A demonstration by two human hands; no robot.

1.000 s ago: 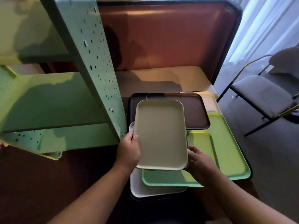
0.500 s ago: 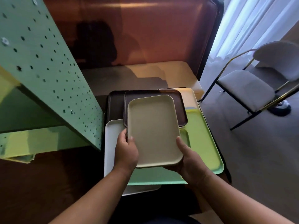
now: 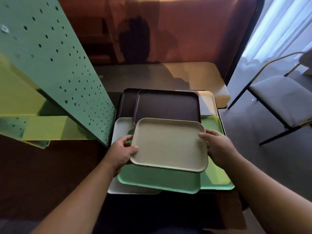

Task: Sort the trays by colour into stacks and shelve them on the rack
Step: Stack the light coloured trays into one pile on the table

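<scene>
I hold a beige tray (image 3: 168, 144) flat above a loose pile of trays. My left hand (image 3: 122, 149) grips its left edge and my right hand (image 3: 217, 146) grips its right edge. Under it lie a mint green tray (image 3: 158, 180), a lime green tray (image 3: 214, 176) to the right, a pale grey tray (image 3: 120, 128) at the left, and two dark brown trays (image 3: 167, 105) behind. A cream tray (image 3: 206, 102) peeks out at the back right. The green perforated rack (image 3: 55, 68) stands to the left.
A brown padded bench back (image 3: 168, 31) rises behind the pile, with a tan seat (image 3: 194, 73) below it. A grey chair with a thin metal frame (image 3: 278, 98) stands on the right, beside white curtains (image 3: 283, 22). The rack's yellow-green shelf (image 3: 50, 127) juts out at lower left.
The beige tray has been turned from lengthwise to crosswise and pulled closer to me. My right hand shifted from its near corner to its right edge. The view moved closer to the pile.
</scene>
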